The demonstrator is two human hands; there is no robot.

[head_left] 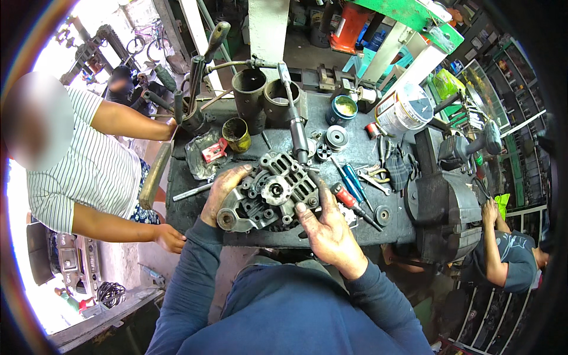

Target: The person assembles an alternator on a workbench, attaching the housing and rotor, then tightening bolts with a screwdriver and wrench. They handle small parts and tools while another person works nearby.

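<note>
Between my two hands I hold a grey metal alternator (276, 190) above the near edge of the workbench. It has a slotted housing, a round hub in its middle and a mounting ear at its lower left. My left hand (220, 194) grips its left side, fingers over the top. On its right side my right hand (331, 232) is closed, thumb pressed on the casing and fingers behind it, partly hidden. Just beyond it lies a long silver-and-black tool (299, 136). A red-and-black handled tool (349, 198) lies beside my right hand, next to blue-handled screwdrivers (353, 180).
The dark workbench (189, 168) carries a grooved pulley (337, 137), a small metal ring (383, 215), tall metal cylinders (249, 94), an open tub (342, 110) and a white bucket (404, 109). A person in a striped shirt (97, 160) stands at left; another person (509, 254) is at right.
</note>
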